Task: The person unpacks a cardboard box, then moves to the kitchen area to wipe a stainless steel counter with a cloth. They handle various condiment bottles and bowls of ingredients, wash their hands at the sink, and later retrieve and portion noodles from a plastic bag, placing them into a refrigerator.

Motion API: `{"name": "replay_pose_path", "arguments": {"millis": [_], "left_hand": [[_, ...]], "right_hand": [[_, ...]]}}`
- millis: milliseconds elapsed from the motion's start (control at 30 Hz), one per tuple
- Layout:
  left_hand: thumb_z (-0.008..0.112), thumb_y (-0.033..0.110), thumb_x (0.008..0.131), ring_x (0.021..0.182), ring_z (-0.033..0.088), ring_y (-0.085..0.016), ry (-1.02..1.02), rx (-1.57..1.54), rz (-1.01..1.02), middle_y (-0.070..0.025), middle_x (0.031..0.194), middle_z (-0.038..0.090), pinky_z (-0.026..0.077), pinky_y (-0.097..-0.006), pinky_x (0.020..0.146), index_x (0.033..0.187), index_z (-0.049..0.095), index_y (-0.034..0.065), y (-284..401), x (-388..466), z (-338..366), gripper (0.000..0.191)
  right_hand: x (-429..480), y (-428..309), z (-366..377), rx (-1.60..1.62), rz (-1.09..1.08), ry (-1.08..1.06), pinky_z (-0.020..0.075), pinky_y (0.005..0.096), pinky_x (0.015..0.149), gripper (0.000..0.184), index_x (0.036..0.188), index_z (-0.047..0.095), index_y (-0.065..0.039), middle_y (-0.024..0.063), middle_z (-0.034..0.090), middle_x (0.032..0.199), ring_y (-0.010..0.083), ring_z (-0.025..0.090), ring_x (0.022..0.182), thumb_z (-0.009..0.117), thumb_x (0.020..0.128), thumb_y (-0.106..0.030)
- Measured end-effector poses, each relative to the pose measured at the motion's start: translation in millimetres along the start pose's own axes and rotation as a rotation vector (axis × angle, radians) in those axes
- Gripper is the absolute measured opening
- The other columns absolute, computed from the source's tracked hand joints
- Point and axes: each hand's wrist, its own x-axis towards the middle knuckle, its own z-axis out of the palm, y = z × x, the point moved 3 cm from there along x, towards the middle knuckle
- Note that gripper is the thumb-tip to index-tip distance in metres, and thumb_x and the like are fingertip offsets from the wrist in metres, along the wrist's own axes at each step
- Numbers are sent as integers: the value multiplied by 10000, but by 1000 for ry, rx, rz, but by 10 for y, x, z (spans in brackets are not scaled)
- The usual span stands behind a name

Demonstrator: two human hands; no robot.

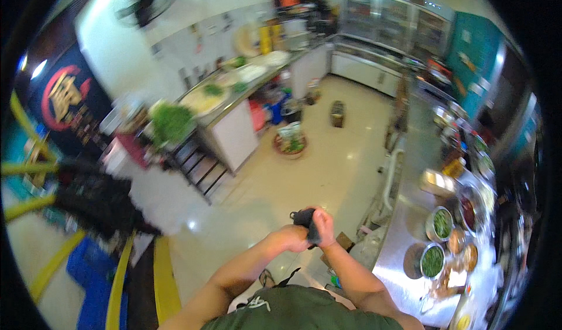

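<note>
Both my hands are together in front of my body, above the tiled floor. A dark, soft-looking item, perhaps a cloth (313, 234), is bunched between them; blur hides exactly what it is. My right hand (324, 225) grips it with curled fingers. Pressed against its other side is my left hand (293, 238), whose fingers are mostly hidden, so its hold is unclear. Below my forearms, a dark green garment (307, 310) covers my torso, and a sandalled foot (266, 278) shows on the floor.
On my right, a steel counter (395, 246) carries metal bowls of chopped greens (432, 261). A basket of greens (290, 144) stands on the floor ahead. Leafy herbs (171, 123) sit beside the left counter (230, 147). Yellow-framed seating (163, 277) is close at left.
</note>
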Motion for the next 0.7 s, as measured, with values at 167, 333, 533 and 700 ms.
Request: {"name": "replay_pose_path", "arguments": {"millis": [167, 333, 533, 700], "left_hand": [[500, 527, 1046, 748, 707, -235, 310, -1529, 499, -72, 781, 697, 582, -382, 698, 995, 681, 67, -162, 136, -317, 497], [465, 636, 1040, 1007, 677, -226, 296, -1851, 312, -66, 1099, 683, 559, -361, 873, 1222, 634, 96, -236, 790, 453, 594], [434, 734, 981, 1296, 597, -233, -637, -2158, 319, -2, 1352, 657, 484, -468, 1093, 1339, 618, 235, 427, 683, 923, 641], [415, 675, 1018, 1204, 635, -227, -693, -2054, 205, -19, 1295, 670, 497, -418, 1061, 1305, 632, 180, 1127, 844, 1189, 612]], "right_hand": [[122, -181, -263, 914, 430, 193, 604, 466, 801, 341, 1019, 677, -126, 108, 721, 924, 282, 703, 817, 582, 1034, -454], [-273, -241, 3, -696, 74, 655, 497, 455, 961, 442, 1229, 616, -37, 236, 692, 1112, 417, 653, 1084, 491, 1064, -428], [-1273, -579, -51, -1507, -16, 705, 437, 481, 1077, 486, 1371, 603, -103, 176, 572, 1425, 373, 520, 1337, 548, 1043, -457], [-2143, -868, -230, -1451, -9, 1190, 505, 482, 929, 318, 1183, 661, -67, 155, 615, 1147, 401, 598, 1142, 711, 909, -220]]}}
